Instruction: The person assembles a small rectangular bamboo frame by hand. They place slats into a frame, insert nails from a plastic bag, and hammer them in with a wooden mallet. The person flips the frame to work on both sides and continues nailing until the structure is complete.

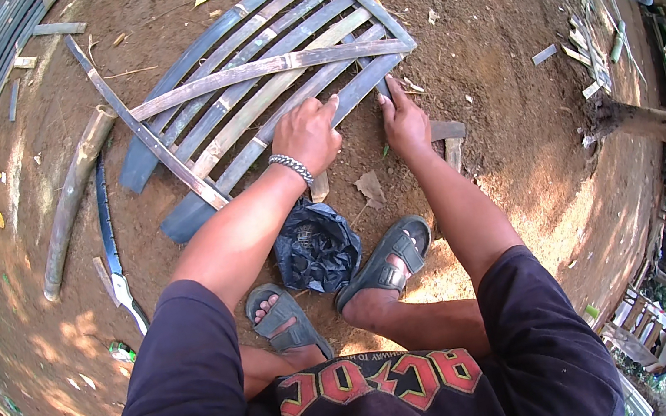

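A panel of split bamboo slats lies on the ground in front of me, its slats joined to a cross strip at the far right end. My left hand is closed over the nearest slats, its fingertips partly hidden. At the panel's near right edge, my right hand grips the end of a short dark bamboo strip, which passes under the slats. A loose long bamboo strip lies diagonally across the panel. Another narrow strip crosses its left end.
Between my sandalled feet sits an open black plastic bag holding small thin pieces. To the left lie a round pole and a long-bladed saw. Small wood blocks are beside my right wrist. More slatted panels lie far left.
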`<state>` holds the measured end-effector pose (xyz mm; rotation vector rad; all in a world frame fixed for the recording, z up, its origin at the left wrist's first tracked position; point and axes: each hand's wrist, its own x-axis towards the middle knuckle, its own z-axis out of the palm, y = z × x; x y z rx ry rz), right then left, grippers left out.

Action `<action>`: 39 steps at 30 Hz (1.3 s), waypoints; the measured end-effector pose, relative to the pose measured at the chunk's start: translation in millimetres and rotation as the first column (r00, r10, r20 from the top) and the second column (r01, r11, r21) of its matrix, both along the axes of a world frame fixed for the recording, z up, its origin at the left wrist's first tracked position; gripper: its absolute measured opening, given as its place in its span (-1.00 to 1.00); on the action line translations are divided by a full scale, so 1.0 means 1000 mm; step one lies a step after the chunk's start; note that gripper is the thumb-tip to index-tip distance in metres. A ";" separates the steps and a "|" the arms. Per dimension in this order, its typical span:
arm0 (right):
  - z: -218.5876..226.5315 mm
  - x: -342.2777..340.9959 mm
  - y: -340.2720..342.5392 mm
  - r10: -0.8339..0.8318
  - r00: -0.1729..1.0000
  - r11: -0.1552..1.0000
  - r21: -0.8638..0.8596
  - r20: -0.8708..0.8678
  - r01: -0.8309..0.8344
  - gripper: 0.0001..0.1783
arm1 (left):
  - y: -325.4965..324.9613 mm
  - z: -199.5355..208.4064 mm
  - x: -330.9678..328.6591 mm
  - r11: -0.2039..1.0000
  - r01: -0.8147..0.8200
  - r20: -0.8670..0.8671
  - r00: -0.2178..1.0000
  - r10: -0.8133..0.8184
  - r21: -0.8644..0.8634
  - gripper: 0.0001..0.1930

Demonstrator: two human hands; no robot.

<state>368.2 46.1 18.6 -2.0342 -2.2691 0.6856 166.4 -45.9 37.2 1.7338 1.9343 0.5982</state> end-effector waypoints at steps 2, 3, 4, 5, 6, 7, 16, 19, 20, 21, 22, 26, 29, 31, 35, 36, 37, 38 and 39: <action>-0.005 -0.004 -0.004 -0.013 1.000 1.000 0.014 -0.010 0.013 -0.43 | 0.000 0.001 -0.001 1.000 -0.008 0.008 1.000 0.008 -0.012 -0.43; -0.006 -0.005 -0.006 -0.020 1.000 1.000 0.022 -0.013 0.020 -0.43 | 0.000 0.002 -0.001 1.000 -0.012 0.014 1.000 0.012 -0.018 -0.44; -0.007 -0.005 -0.007 -0.016 1.000 1.000 0.026 -0.015 0.016 -0.43 | 0.000 0.003 -0.001 1.000 -0.011 0.022 1.000 0.012 -0.021 -0.47; -0.008 -0.005 -0.009 -0.011 1.000 0.999 0.030 -0.018 0.012 -0.42 | -0.001 0.005 -0.002 1.000 -0.011 0.029 1.000 0.011 -0.025 -0.51; -0.008 -0.004 -0.009 -0.008 1.000 0.999 0.037 -0.018 0.009 -0.42 | -0.001 0.007 -0.001 1.000 -0.008 0.039 0.999 0.009 -0.026 -0.54; -0.011 -0.002 -0.009 -0.004 1.000 0.999 0.053 -0.022 0.005 -0.42 | -0.001 0.008 0.000 0.999 -0.009 0.046 0.999 0.010 -0.032 -0.54; -0.001 -0.005 -0.011 0.011 0.999 1.000 0.014 0.031 -0.011 -0.42 | 0.000 0.008 -0.002 0.999 0.001 0.051 0.999 0.001 -0.041 -0.51; 0.010 -0.001 -0.001 0.078 0.995 0.997 -0.014 0.059 -0.078 -0.42 | 0.001 0.000 0.000 1.000 -0.008 0.033 0.999 0.008 -0.010 -0.45; 0.016 -0.001 0.003 0.100 0.990 0.994 -0.042 0.101 -0.096 -0.41 | 0.000 -0.001 0.001 1.000 -0.008 0.033 0.999 0.009 -0.007 -0.45; 0.021 -0.001 0.006 0.122 0.982 0.991 -0.070 0.144 -0.112 -0.41 | 0.001 0.000 0.002 1.000 -0.008 0.034 0.999 0.008 -0.001 -0.45; 0.022 0.001 0.009 0.176 0.968 0.983 -0.076 0.177 -0.165 -0.39 | 0.001 0.001 0.002 1.000 -0.007 0.035 0.999 0.007 0.001 -0.45; 0.043 -0.007 0.019 0.251 0.932 0.959 -0.200 0.262 -0.202 -0.35 | 0.002 0.000 0.001 1.000 -0.003 0.040 0.999 0.001 0.030 -0.45; 0.052 -0.011 0.025 0.296 0.907 0.934 -0.291 0.301 -0.208 -0.32 | 0.002 0.011 -0.001 1.000 0.011 0.052 0.999 -0.011 0.003 -0.48; 0.055 -0.011 0.029 0.303 0.901 0.931 -0.296 0.310 -0.212 -0.31 | 0.003 0.017 -0.001 1.000 0.016 0.050 0.999 -0.015 -0.009 -0.49; 0.053 -0.010 0.031 0.310 0.904 0.927 -0.303 0.294 -0.219 -0.31 | 0.003 0.013 -0.001 1.000 0.017 0.025 1.000 -0.017 -0.003 -0.47; 0.056 -0.012 0.031 0.307 0.907 0.925 -0.316 0.287 -0.213 -0.30 | 0.003 0.012 0.000 1.000 0.018 0.021 1.000 -0.018 -0.004 -0.46; 0.057 -0.013 0.031 0.304 0.911 0.921 -0.329 0.280 -0.207 -0.30 | 0.002 0.011 -0.001 1.000 0.019 0.016 1.000 -0.019 -0.007 -0.47; 0.047 -0.008 0.031 0.307 0.920 0.930 -0.283 0.242 -0.236 -0.31 | 0.000 0.010 -0.002 1.000 0.019 0.010 1.000 -0.019 -0.011 -0.47; 0.032 0.004 0.034 0.308 0.927 0.938 -0.230 0.213 -0.259 -0.32 | 0.002 0.011 0.000 1.000 0.021 0.011 1.000 -0.021 -0.006 -0.47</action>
